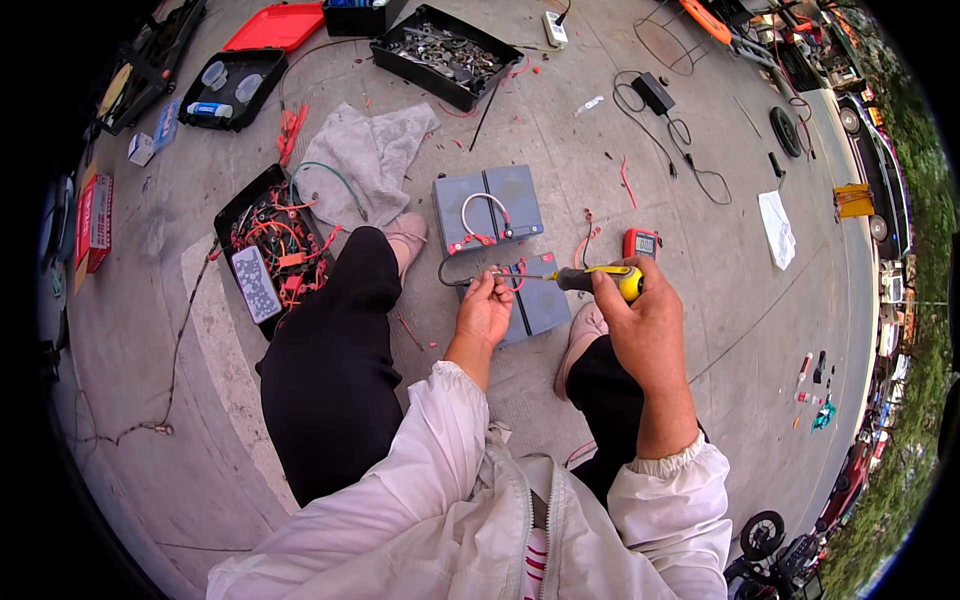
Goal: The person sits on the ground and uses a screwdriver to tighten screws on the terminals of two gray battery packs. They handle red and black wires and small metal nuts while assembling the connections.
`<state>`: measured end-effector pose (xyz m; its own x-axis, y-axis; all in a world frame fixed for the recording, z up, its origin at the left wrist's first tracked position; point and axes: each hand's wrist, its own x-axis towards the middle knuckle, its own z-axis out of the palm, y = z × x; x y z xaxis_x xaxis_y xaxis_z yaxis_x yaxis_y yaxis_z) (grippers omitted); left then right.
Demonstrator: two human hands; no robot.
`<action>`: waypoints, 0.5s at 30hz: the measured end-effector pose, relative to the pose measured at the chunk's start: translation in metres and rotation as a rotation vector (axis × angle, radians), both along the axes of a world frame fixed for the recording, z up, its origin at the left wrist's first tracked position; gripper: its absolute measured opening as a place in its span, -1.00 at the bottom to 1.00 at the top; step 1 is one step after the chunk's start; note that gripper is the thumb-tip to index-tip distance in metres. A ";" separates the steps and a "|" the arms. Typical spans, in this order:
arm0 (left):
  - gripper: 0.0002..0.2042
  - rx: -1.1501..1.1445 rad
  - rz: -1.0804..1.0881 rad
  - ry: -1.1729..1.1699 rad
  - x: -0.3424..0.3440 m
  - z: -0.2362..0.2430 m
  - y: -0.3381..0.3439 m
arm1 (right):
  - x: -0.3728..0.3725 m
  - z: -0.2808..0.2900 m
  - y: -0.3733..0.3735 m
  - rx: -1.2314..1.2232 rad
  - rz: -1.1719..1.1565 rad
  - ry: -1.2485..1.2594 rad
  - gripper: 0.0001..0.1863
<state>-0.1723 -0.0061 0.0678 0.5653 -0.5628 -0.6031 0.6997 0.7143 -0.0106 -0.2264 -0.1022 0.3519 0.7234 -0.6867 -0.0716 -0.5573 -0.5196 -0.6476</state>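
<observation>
My right hand is wrapped round the yellow and dark-grey handle of a screwdriver, whose shaft points left. At the shaft's tip, the fingers of my left hand are pinched together; what lies between them is too small to make out. Both hands are above a grey block battery standing between my feet. Just beyond it stands a second grey battery with a white looped cable and red terminal pieces. A black cable curves from there toward my left fingers.
A red multimeter lies right of the batteries. On the left, a black tray holds tangled wires beside a grey cloth. Farther off stand a black box of metal parts and a black adapter with its cord.
</observation>
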 end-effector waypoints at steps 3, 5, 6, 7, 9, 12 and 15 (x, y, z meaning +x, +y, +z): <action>-0.88 -0.011 0.017 0.004 0.000 -0.001 -0.001 | 0.001 -0.001 -0.001 0.004 -0.028 0.018 -0.66; -0.89 -0.003 0.011 0.009 -0.001 -0.002 -0.002 | 0.001 -0.004 -0.002 -0.013 -0.030 0.024 -0.64; -0.89 0.003 0.010 0.011 -0.001 -0.003 -0.001 | 0.001 -0.005 -0.003 -0.019 -0.035 0.036 -0.63; -0.89 -0.001 0.011 0.005 -0.002 -0.005 -0.001 | 0.002 -0.005 -0.003 -0.025 -0.039 0.048 -0.61; -0.89 -0.006 0.011 -0.009 -0.002 -0.007 -0.001 | 0.002 -0.007 -0.004 -0.062 -0.043 0.074 -0.58; -0.89 0.020 0.005 0.004 -0.003 -0.008 -0.001 | 0.003 -0.008 -0.004 -0.128 -0.051 0.112 -0.52; -0.90 0.053 -0.002 -0.003 -0.004 -0.007 -0.003 | 0.005 -0.008 -0.004 -0.144 -0.075 0.129 -0.48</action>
<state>-0.1763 -0.0086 0.0607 0.5659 -0.5308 -0.6308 0.7011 0.7125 0.0294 -0.2215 -0.1058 0.3435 0.6607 -0.7484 -0.0580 -0.6719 -0.5552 -0.4903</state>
